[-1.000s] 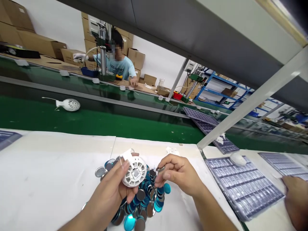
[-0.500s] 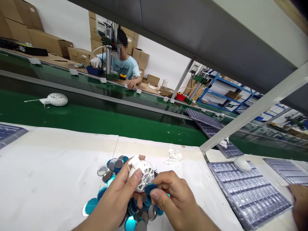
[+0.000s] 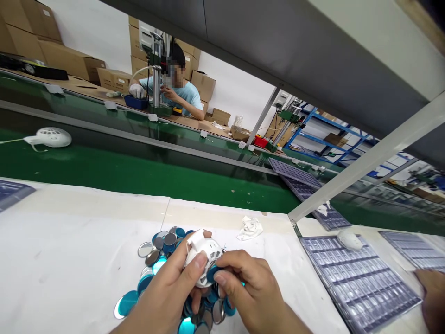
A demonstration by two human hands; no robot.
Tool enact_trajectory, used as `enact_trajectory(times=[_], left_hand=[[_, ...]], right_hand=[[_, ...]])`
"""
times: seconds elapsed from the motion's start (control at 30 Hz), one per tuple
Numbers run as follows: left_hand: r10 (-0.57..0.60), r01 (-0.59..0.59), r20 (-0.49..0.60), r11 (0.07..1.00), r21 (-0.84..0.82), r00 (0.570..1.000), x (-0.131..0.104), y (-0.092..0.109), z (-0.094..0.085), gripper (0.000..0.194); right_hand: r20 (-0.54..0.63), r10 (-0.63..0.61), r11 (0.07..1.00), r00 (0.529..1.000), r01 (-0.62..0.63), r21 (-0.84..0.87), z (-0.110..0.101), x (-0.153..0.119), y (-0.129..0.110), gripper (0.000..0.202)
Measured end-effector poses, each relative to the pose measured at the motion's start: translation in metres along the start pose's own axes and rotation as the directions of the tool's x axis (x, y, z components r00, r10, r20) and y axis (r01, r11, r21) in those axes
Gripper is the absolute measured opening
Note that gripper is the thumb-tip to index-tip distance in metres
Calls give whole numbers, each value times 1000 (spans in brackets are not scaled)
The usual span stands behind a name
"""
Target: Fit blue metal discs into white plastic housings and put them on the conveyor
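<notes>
My left hand is wrapped round a white plastic housing with slotted vents, its thumb lying on the vented face. Between thumb and forefinger, my right hand pinches a blue disc against the housing's face. The fingers hide part of that disc. Beneath both hands spreads a pile of round discs, some blue and some silvery like mirrors.
A green conveyor belt runs behind the white table, carrying another white housing. Crumpled white tissue lies ahead. At right are a clear compartment tray, a slanted post and another person's hand. A co-worker sits opposite.
The blue disc has moved onto the housing's face, and the housing has tilted slightly. On the belt, the other housing has travelled left. The co-worker's hand has risen from the bench.
</notes>
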State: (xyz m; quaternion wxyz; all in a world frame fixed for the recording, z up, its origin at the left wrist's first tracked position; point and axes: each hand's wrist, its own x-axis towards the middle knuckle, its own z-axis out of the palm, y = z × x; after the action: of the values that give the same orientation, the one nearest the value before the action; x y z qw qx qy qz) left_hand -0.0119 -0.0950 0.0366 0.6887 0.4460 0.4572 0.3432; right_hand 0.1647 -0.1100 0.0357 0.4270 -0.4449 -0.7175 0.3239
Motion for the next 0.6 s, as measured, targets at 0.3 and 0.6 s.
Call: enact_trajectory(times=[0.3,0.6], left_hand=[[25,-20,-65,997,79,998,-2,-3,1,73],[18,-10,64,992,-123,998,-3,2,-1,90]], right_hand=[[-13,159,981,987,-157,110,6,-3,8,12],[-61,364,837,930,-297,460,18,0,12,57]])
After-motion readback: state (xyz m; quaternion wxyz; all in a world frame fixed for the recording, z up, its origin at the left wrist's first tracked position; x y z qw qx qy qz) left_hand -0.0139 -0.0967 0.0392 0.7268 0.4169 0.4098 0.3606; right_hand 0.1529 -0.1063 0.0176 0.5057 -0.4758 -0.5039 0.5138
